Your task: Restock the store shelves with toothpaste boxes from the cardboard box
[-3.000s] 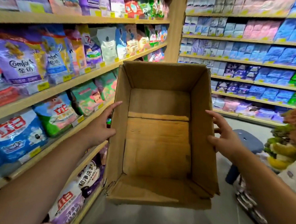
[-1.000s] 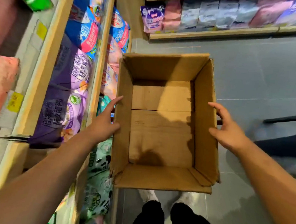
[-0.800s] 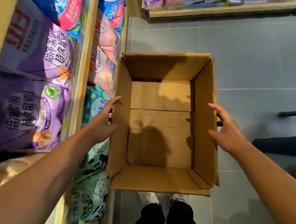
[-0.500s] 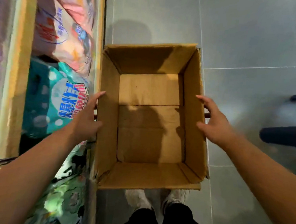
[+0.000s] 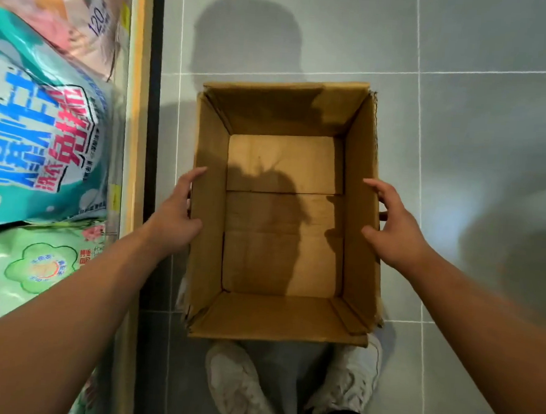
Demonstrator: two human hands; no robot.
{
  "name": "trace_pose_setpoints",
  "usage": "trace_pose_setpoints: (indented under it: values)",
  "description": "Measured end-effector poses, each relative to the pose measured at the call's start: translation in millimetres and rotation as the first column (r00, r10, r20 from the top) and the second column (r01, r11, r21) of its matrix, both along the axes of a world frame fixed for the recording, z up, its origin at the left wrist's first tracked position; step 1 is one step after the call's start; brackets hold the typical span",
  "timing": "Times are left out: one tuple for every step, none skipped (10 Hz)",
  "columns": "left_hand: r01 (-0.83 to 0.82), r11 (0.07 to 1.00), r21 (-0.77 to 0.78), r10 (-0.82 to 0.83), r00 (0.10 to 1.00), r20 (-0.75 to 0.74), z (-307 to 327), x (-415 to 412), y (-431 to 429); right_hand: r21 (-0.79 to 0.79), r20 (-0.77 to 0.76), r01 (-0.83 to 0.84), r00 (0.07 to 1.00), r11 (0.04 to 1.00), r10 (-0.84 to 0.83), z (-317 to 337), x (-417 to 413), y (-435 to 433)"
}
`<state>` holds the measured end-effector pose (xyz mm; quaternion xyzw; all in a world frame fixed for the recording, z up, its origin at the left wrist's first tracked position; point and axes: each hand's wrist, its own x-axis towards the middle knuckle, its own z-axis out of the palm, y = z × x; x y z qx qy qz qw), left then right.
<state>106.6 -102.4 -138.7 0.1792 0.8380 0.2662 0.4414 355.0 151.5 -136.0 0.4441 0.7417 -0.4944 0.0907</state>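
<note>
Cardboard box [image 5: 287, 111]: open at the top, long axis pointing away from the person, held between both hands over the grey tiled floor [image 5: 476, 155]. Its near edge covers the toes of the white shoes [image 5: 235, 387], so that end sits above them. Whether any part of it touches the floor cannot be told. Inside, only the brown bottom flaps show, meeting at a seam across the middle, with a dark shadow lying over them. The near left and near right corners of the rim are ragged.

Left grip [image 5: 171, 220]: closed on the box's left wall at about mid-length. The thumb lies over the rim on the inner face, the forefinger lies along the top edge, and the remaining fingers are outside the wall and mostly hidden.

Right grip [image 5: 394, 233]: closed on the right wall directly opposite, in the same manner, with the thumb inside and the fingers outside.

Shelf [image 5: 134, 102]: runs along the left, with a pale wooden front edge and a dark strip beside the floor. It carries a teal bag [image 5: 40, 128] with blue and red lettering, a light green bag [image 5: 38, 266] nearer the person and a pink bag [image 5: 69, 12] farther off. The box is near this shelf but apart from it.
</note>
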Motion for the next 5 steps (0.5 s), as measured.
trace_pose_setpoints:
  values:
    - [-0.023,1.000,-0.022,0.023,1.000,-0.012,-12.8,6.6,1.0,-0.005,-0.001,0.008,1.000,1.000,-0.008,-18.7,0.0,-2.4]
    - [-0.035,0.999,-0.022,0.035,0.999,-0.013,-14.4,7.9,4.6,0.020,0.001,-0.016,1.000,1.000,0.016,-28.0,-0.2,-2.9]
    - [-0.020,0.998,-0.059,0.021,1.000,0.004,-6.2,6.9,4.4,-0.007,0.000,-0.033,0.999,0.999,0.033,-22.5,-1.5,-2.5]
    - [0.001,0.996,-0.085,-0.005,0.999,-0.036,24.6,6.5,6.2,0.017,-0.009,-0.011,1.000,1.000,0.012,6.5,1.9,-0.2]
    - [0.011,0.994,-0.110,-0.019,0.997,-0.079,62.3,3.9,12.7,0.006,-0.029,0.032,0.999,0.999,-0.031,40.0,-0.2,-3.4]
